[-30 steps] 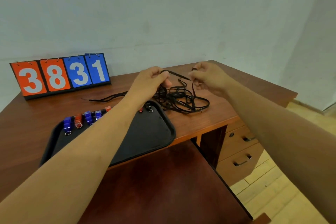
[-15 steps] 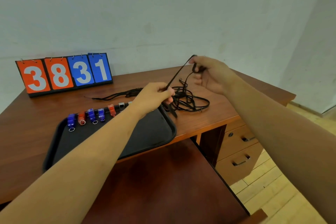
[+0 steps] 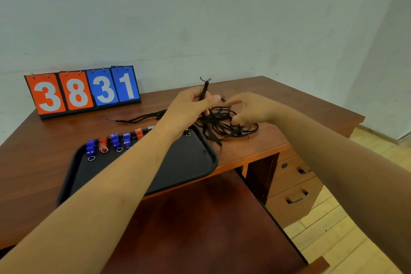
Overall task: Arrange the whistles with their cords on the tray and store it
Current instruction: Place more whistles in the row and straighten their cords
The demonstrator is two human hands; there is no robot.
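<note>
Left hand (image 3: 189,107) raised, fist gripping cord (image 3: 204,89); right hand (image 3: 251,109) alongside, forefinger extended

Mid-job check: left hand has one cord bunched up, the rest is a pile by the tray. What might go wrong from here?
1. The cord gripped in the left hand seems to trail into the tangled pile; lifting it may drag others along.
2. That pile lies against the tray corner, so a snag might knock the whistles out of their row.
</note>
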